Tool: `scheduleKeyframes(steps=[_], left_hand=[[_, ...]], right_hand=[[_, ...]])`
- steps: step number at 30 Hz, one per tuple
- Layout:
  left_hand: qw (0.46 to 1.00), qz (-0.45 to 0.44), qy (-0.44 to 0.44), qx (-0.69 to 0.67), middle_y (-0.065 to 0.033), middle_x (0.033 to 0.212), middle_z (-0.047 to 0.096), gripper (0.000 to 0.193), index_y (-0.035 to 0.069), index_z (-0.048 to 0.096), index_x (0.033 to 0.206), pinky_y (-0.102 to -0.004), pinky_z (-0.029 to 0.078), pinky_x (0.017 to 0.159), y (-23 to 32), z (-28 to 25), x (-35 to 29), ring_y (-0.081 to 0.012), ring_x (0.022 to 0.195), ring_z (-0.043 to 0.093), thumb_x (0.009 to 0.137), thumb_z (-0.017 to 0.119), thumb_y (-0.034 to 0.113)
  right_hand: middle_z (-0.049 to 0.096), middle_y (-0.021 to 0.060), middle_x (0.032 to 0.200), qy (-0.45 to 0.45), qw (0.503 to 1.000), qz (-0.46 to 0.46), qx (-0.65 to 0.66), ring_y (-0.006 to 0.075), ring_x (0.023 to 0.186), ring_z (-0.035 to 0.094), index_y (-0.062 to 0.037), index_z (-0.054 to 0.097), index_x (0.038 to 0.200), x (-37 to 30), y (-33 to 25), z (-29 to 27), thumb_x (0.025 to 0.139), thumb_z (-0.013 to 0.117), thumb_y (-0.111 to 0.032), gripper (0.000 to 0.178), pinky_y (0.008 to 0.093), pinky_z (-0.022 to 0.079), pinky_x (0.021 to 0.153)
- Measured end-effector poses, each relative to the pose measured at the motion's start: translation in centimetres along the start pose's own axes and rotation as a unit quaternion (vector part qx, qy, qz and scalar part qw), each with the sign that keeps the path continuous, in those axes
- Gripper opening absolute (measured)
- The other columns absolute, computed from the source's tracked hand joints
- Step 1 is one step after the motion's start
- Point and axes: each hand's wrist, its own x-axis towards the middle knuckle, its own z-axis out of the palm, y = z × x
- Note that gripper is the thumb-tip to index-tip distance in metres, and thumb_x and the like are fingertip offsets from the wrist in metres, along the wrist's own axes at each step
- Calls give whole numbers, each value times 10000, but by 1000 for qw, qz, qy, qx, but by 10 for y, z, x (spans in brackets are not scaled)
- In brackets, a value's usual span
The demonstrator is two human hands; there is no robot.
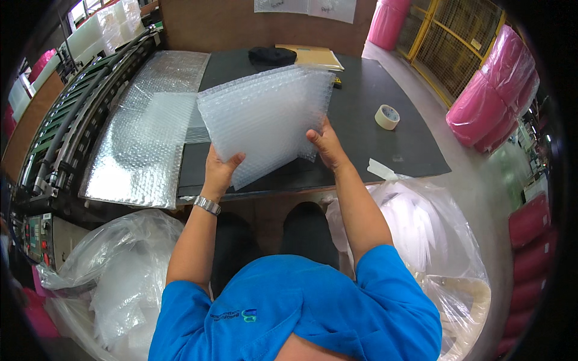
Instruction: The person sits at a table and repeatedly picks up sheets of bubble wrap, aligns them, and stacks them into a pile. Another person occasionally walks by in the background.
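Clock read from the bubble wrap [265, 123], 12 pointing away from the wearer. Wrap: several clear layers, tilted, top edges slightly fanned, over the near half of the worktop [367, 147]; cannot tell whether its underside touches down.

Left grip [220, 170] at 7 to 8 o'clock, closed on the near-left edge, thumb across the upper face, fingers mostly hidden behind. Right grip [327, 145] at 4 o'clock, thumb on the upper face, fingers round the right edge. Wrap spans the gap between both, most of it on the 12 o'clock side of the thumbs.

Around: tape roll [387, 117] at 3; black cap [272, 57] at 12; envelopes [310, 56] at 1; silvery bubble sheet [129, 144] flat at 9.
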Motion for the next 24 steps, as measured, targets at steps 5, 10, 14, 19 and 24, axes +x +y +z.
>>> scheduleKeyframes(steps=[5,10,14,19,24], left_hand=[[1000,3,24,-16,-77,1052,532,514,18,424,1125,-294,402,829,2,2,0,-157,964,494,714,694,169],[997,42,60,-1,-82,997,557,453,13,442,1081,-285,421,780,3,1,1,-155,912,519,726,684,158],[969,108,133,179,-91,894,588,369,17,458,993,-274,436,712,4,-10,-3,-143,818,545,728,682,144],[952,155,177,196,-95,856,595,337,26,461,977,-264,444,662,11,-19,-5,-145,756,557,725,672,99],[939,178,179,233,-100,879,592,349,21,461,1002,-265,445,670,7,-31,-12,-156,758,561,723,664,72]], right_hand=[[393,127,1223,109,992,30,-61,238,1141,371,-77,316,1267,-13,33,-27,691,671,-417,757,335,312,936],[524,123,1086,163,957,41,-238,218,1025,489,-50,475,1130,-38,68,-43,766,612,-305,465,320,372,874],[568,107,1006,134,939,23,-317,203,958,530,-26,535,1032,-42,45,-26,771,604,-277,369,300,393,835],[581,95,950,144,953,30,-264,183,903,543,-31,544,1022,-43,48,-28,774,596,-249,335,277,403,798],[593,83,873,146,952,37,-265,161,826,554,-31,555,1004,-45,42,-25,772,598,-237,314,267,419,746]])
